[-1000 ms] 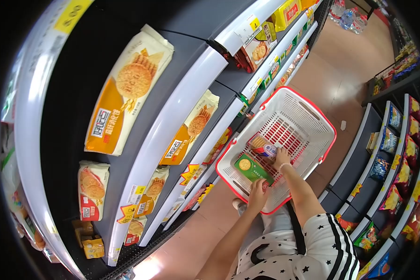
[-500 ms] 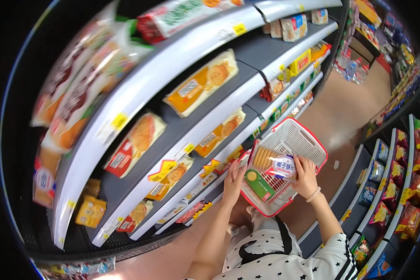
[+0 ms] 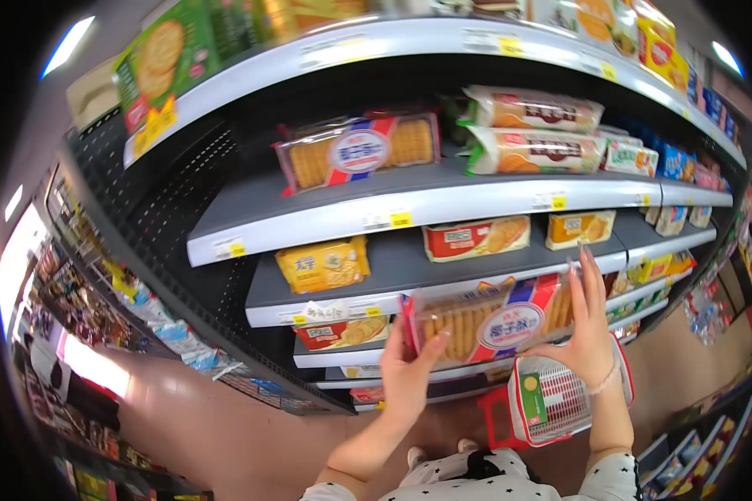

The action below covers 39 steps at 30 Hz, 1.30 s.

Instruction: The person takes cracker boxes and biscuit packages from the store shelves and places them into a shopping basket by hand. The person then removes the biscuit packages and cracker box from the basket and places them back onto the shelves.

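Observation:
A long clear pack of biscuits with a red, white and blue band is held level between my two hands, in front of the shelves. My left hand grips its left end, the thumb over the front. At the right end, my right hand has its fingers raised along the edge and its thumb below. Beneath the right hand is a white shopping basket with a red rim, and a green packet is inside it. The basket's handle and support are partly hidden.
A similar biscuit pack lies on the shelf above, left of two stacked snack packs. Yellow and red-and-cream packets sit on the shelf below. More shelves stand to the left and lower right.
The biscuit pack has come out of the basket and up before the shelves, with both hands now at its ends. The view has swung left and up; the basket sits lower.

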Motion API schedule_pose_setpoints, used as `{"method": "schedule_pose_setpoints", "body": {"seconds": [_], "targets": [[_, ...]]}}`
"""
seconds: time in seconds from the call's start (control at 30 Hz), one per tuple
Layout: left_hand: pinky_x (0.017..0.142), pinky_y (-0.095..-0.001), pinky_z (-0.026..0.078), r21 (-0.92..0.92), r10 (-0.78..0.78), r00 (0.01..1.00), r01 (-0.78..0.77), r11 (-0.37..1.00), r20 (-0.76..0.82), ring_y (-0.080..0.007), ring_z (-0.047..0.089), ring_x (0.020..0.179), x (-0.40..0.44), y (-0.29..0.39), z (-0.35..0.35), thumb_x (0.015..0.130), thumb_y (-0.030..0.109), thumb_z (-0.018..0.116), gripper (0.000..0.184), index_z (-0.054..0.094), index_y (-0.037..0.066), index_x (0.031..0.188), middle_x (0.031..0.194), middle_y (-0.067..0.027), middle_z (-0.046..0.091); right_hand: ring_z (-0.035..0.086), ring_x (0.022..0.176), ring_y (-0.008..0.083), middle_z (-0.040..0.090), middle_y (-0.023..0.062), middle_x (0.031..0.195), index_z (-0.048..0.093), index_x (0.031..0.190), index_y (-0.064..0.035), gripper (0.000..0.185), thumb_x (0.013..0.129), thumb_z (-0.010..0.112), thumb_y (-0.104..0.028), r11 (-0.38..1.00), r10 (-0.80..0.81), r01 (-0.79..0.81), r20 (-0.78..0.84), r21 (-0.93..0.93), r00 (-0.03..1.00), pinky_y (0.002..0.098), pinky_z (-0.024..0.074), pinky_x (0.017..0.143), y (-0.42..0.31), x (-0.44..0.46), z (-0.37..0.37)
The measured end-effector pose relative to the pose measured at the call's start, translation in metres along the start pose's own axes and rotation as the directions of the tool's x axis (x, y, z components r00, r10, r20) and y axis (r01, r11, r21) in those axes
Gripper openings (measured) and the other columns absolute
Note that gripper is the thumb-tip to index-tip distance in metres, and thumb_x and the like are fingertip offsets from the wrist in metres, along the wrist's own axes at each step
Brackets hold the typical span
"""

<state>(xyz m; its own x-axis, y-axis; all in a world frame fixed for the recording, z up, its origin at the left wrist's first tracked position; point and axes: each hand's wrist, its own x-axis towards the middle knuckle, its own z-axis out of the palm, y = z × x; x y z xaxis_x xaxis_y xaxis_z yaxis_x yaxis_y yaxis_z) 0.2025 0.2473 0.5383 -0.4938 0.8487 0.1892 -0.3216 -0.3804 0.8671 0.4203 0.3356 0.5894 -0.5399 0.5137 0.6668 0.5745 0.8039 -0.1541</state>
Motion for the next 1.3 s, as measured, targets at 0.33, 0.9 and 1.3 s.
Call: {"method": "schedule_pose_setpoints", "body": {"seconds": [0.33,0.9,1.3], "targets": [[0.088,-0.0256,0.040,0.232,0.593,0.805,-0.582,0.779,0.026,-0.0123,0.053,0.099,0.113,0.138,-0.063,0.082,0.018,0.064,0.049,0.045,0.000,0.123,0.109,-0.0076,0.056,0.044,0.112,0.0263,0.043,0.0144,0.122,0.042,0.125,-0.0043,0.069,0.067,0.077,-0.018,0.895,0.036,0.141,-0.382,0.424,0.924,0.0335,0.0380,0.092,-0.069,0.182,0.064],[0.086,-0.0368,0.042,0.894,0.409,0.900,-0.301,0.330,0.152,-0.0304,0.058,0.098,0.189,0.155,-0.080,0.085,0.048,0.052,0.055,0.048,0.003,0.117,0.101,-0.0174,0.061,0.047,0.108,0.0320,0.042,0.0188,0.119,0.048,0.115,-0.0015,0.061,0.069,0.075,-0.030,0.963,0.035,0.066,-0.363,0.263,0.931,0.0360,0.0424,0.090,-0.044,0.228,0.106],[0.101,-0.0419,0.025,0.662,0.876,0.469,-0.692,0.288,0.109,-0.0286,0.041,0.116,0.095,0.028,-0.074,0.086,0.009,0.051,0.047,0.027,-0.002,0.126,0.122,-0.0181,0.044,0.045,0.109,0.0357,0.047,0.0163,0.118,0.058,0.102,-0.0033,0.033,0.072,0.068,-0.014,0.958,-0.272,0.192,-0.467,-0.212,0.842,0.0410,0.0383,0.090,-0.005,0.031,0.076]]}}
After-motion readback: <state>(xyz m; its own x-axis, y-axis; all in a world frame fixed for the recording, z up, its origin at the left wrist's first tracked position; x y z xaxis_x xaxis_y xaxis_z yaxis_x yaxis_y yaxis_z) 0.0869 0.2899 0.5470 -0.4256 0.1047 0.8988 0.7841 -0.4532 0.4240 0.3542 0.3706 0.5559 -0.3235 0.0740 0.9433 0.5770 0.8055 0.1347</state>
